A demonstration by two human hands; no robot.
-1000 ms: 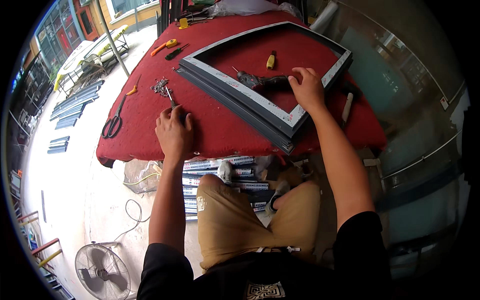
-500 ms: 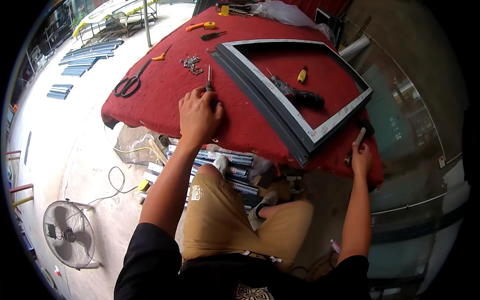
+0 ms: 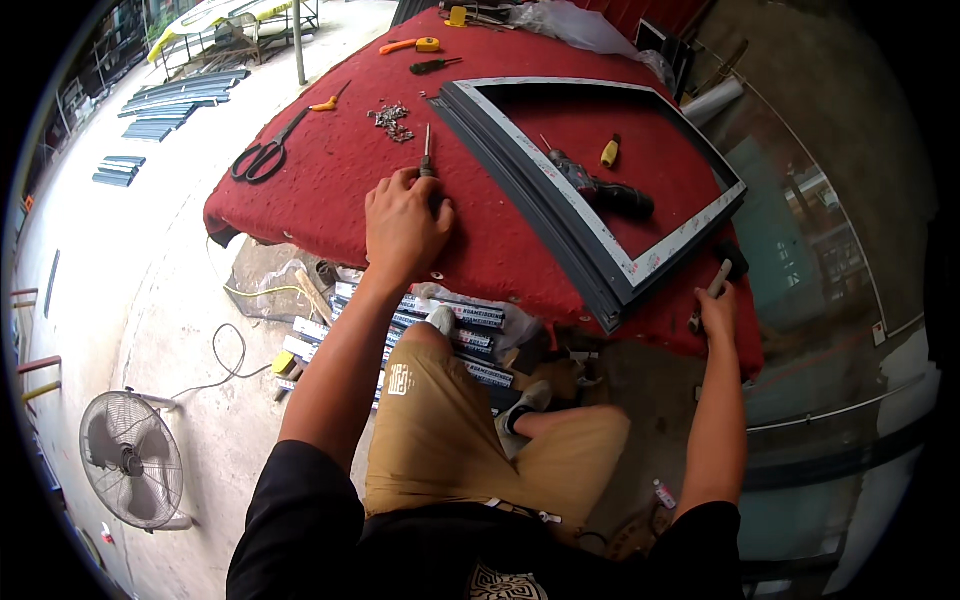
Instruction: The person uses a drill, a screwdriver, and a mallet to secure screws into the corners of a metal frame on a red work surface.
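On the red cloth-covered table (image 3: 320, 185), my left hand (image 3: 405, 225) rests with its fingers curled over the handle of a screwdriver (image 3: 428, 145), whose shaft points away from me. At the table's right edge my right hand (image 3: 717, 310) is closed round the pale handle of a mallet (image 3: 722, 274) with a dark head. Between the hands lies a dark grey window frame (image 3: 540, 215) with white strips along its faces. Inside its opening are a cordless drill (image 3: 610, 192) and a small yellow-handled screwdriver (image 3: 610, 152).
Left of the frame lie a heap of small metal parts (image 3: 390, 122), black scissors (image 3: 262, 160), an orange-handled tool (image 3: 325, 104), a dark screwdriver (image 3: 432, 66) and an orange-and-yellow knife (image 3: 410, 46). A floor fan (image 3: 132, 460) stands at lower left. Wrapped profiles (image 3: 470, 312) lie under the table.
The fingers of my right hand have closed further round the mallet's handle. My left hand stays on the screwdriver. The whole view has shifted slightly.
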